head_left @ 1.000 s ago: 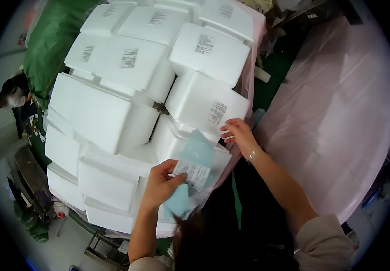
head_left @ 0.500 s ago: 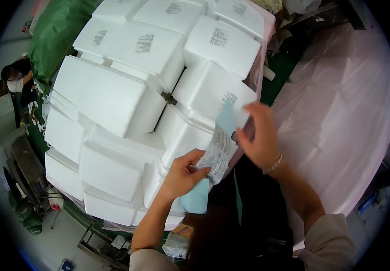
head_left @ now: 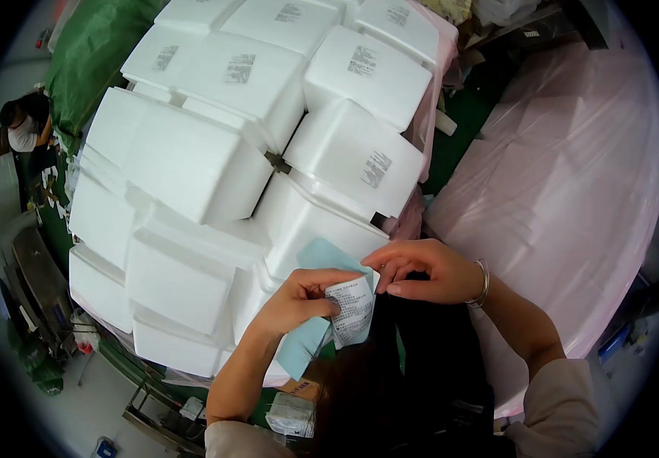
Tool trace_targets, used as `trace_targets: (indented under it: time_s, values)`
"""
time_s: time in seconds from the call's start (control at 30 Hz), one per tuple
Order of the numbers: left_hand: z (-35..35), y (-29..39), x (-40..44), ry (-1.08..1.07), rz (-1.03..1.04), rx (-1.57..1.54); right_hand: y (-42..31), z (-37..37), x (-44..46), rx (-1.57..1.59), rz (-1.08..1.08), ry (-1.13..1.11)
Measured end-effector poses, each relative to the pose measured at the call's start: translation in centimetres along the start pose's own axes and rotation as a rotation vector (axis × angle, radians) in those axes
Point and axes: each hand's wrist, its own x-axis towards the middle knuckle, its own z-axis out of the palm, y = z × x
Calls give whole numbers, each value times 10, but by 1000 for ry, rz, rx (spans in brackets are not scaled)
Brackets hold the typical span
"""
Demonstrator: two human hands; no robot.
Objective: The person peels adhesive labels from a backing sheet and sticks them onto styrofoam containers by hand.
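My left hand (head_left: 293, 304) pinches a strip of printed labels (head_left: 351, 311) between thumb and fingers. The strip has pale blue backing (head_left: 302, 347), which sticks out below the hand and also above it. My right hand (head_left: 435, 272), with a bracelet at the wrist, has its curled fingers at the strip's right edge and appears to pinch it there. Beyond the hands stands a white box-shaped block (head_left: 356, 156) with a printed label (head_left: 376, 169) on its face. More white blocks (head_left: 180, 156) are stacked around it, several with similar labels.
Pink plastic sheeting (head_left: 558, 206) covers a large pile on the right. A green cover (head_left: 93, 65) hangs at upper left, near another person (head_left: 28, 126). Carts and metal frames (head_left: 157, 412) stand at lower left. A small carton (head_left: 299, 387) lies below my left arm.
My right hand has come down from the labelled block to the strip. The label on that block now shows uncovered. The strip has folded over in my left hand, which moved slightly.
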Motion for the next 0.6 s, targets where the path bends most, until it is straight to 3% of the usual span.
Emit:
trace_targets:
  time_s: [0.07, 0.1, 0.17, 0.27, 0.33, 0.37, 0.4, 0.43, 0.47, 0.53, 0.6]
  values:
    - [0, -8, 1, -65, 3, -87, -8, -2, -1, -573, -293, -22]
    - [4, -11, 0, -57, 7, -91, -9, -5, 1, -573, -292, -32]
    - [10, -17, -1, -39, -37, -201, -6, -12, 5, -819, -531, -129]
    - [7, -60, -10, 23, -176, -364, -5, -16, -1, -883, -575, -200]
    - [4, -98, -36, 213, -405, -203, 3, -18, -6, -781, -556, -191]
    - [-15, -166, -58, 226, -510, -58, 8, -19, -6, -685, -535, -168]
    - [-20, -226, -82, 178, -610, 204, 15, -20, -4, -578, -488, -135]
    - [-12, -244, -105, 47, -443, 547, 22, -23, 1, -574, -487, -142]
    - [-13, -269, -126, -122, -653, 821, 31, -25, 9, -572, -344, -101]
    - [-3, -291, -154, 52, -541, 557, 50, -25, 31, -552, -141, -62]
    - [-2, -288, -156, 96, -581, 446, 84, -25, 62, -661, -133, -52]
